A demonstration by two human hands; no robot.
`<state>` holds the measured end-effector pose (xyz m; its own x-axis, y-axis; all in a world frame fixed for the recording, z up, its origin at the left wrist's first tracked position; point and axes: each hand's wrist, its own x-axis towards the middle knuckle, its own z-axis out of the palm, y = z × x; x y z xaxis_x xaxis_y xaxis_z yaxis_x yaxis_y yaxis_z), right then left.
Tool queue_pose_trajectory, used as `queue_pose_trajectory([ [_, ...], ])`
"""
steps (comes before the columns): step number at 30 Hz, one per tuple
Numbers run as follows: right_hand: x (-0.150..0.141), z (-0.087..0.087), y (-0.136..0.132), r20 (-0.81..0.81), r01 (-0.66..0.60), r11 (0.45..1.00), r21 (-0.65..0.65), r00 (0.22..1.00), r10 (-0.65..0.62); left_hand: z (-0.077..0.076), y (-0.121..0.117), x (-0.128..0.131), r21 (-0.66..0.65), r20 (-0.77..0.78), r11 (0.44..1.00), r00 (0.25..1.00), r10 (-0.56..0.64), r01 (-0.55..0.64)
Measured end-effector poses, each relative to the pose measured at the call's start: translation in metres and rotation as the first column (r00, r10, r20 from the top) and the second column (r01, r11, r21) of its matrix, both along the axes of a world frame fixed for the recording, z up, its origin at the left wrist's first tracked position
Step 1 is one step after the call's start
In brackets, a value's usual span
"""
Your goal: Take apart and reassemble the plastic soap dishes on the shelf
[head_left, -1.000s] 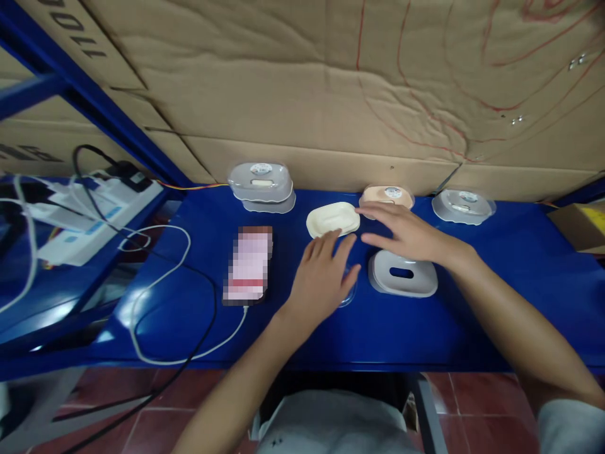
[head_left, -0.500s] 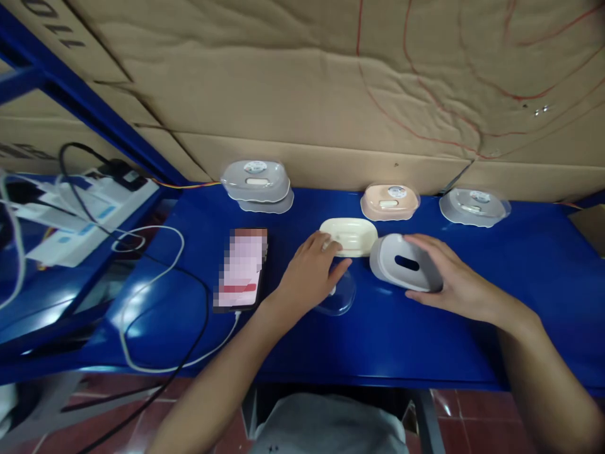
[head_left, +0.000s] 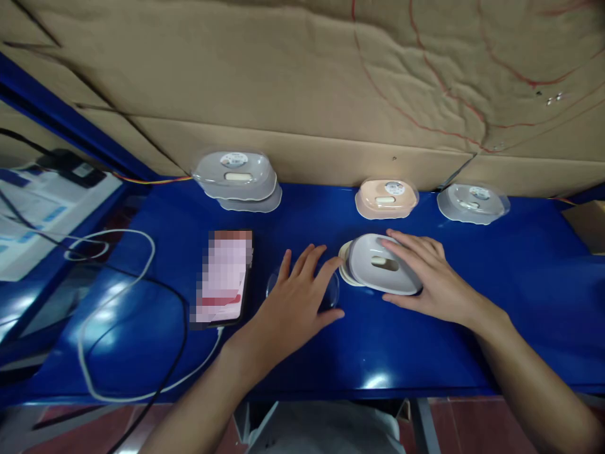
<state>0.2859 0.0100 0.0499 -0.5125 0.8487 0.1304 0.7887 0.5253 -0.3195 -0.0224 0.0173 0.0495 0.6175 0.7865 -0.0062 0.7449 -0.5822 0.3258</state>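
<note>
left hand (head_left: 295, 307): palm down, grip spread over clear lid (head_left: 331, 292) | right hand (head_left: 439, 282): curled, grip around grey cover (head_left: 367, 272)

Cannot see most of the clear lid (head_left: 333, 292) under the left hand (head_left: 295, 302); can glimpse little of the cream tray (head_left: 345, 271) beneath the grey cover (head_left: 366, 271); cannot trace that cover's edge behind the right hand (head_left: 432, 271), read the pixelated phone screen (head_left: 224, 271) or follow the power strip (head_left: 21, 252) past the left edge.
</note>
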Motion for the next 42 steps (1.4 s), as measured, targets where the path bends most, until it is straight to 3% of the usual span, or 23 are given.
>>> queue_pose_trajectory([
  [6, 0.005, -0.006, 0.011, -0.156, -0.011, 0.995, -0.096, 0.988, -0.004, -0.005, 0.013, 0.001, 0.106, 0.036, 0.993, 0.998, 0.043, -0.047],
  [17, -0.001, -0.008, 0.016, -0.113, -0.084, 0.994, -0.070, 0.991, 0.076, -0.007, 0.010, 0.012, 0.145, 0.005, 0.989, 1.000, -0.010, 0.009],
  [25, -0.006, -0.011, 0.010, -0.138, -0.110, 0.987, -0.121, 0.986, 0.093, -0.010, 0.011, 0.010, 0.106, 0.017, 0.994, 1.000, -0.015, 0.013],
  [35, -0.009, -0.015, 0.009, -0.144, -0.067, 0.994, -0.083, 0.988, 0.055, -0.002, 0.014, -0.009, 0.019, -0.092, 0.994, 0.990, 0.105, -0.104],
  [42, -0.007, -0.022, 0.013, -0.149, -0.042, 0.995, -0.089, 0.988, 0.029, 0.003, 0.015, -0.023, -0.034, -0.019, 0.989, 0.990, 0.140, -0.141],
])
